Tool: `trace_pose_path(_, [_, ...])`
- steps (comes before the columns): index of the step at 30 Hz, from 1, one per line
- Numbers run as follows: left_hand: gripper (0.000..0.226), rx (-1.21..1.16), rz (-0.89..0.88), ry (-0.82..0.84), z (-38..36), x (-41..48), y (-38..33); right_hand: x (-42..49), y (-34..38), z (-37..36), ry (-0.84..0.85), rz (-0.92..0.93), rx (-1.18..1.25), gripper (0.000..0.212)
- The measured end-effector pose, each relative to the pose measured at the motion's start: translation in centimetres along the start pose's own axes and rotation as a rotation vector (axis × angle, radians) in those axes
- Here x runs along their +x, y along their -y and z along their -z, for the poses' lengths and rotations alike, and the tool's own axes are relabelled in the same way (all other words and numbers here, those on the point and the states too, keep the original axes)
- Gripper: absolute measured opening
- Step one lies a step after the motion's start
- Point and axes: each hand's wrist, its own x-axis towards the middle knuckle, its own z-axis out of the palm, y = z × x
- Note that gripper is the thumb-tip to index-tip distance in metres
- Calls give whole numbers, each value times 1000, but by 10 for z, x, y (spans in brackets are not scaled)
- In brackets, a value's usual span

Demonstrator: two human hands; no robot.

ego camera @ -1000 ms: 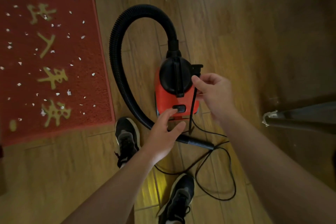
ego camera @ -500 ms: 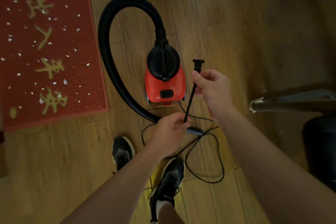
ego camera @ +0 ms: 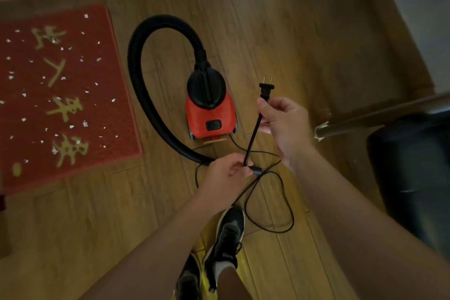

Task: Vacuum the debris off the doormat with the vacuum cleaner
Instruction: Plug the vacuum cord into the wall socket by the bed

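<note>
The left hand (ego camera: 225, 173) has drawn back from the vacuum cleaner (ego camera: 209, 109) and now pinches the cord (ego camera: 254, 134).

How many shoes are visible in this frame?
2. One shoe is just below the left hand; the other shoe is at the bottom edge, partly out of frame.

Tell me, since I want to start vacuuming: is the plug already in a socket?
No, the plug stands bare-pronged above the right hand, which grips its cord.
</note>
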Motion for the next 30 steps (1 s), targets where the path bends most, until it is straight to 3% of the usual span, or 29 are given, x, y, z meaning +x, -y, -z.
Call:
trace_pose_path(16, [19, 41, -224, 178, -3, -132, -60, -165, 54, 56, -191, 159, 79, 15])
trace_pose_path(30, [18, 167, -305, 298, -103, -265, -153, -321, 96, 206, -327, 286, 127, 12])
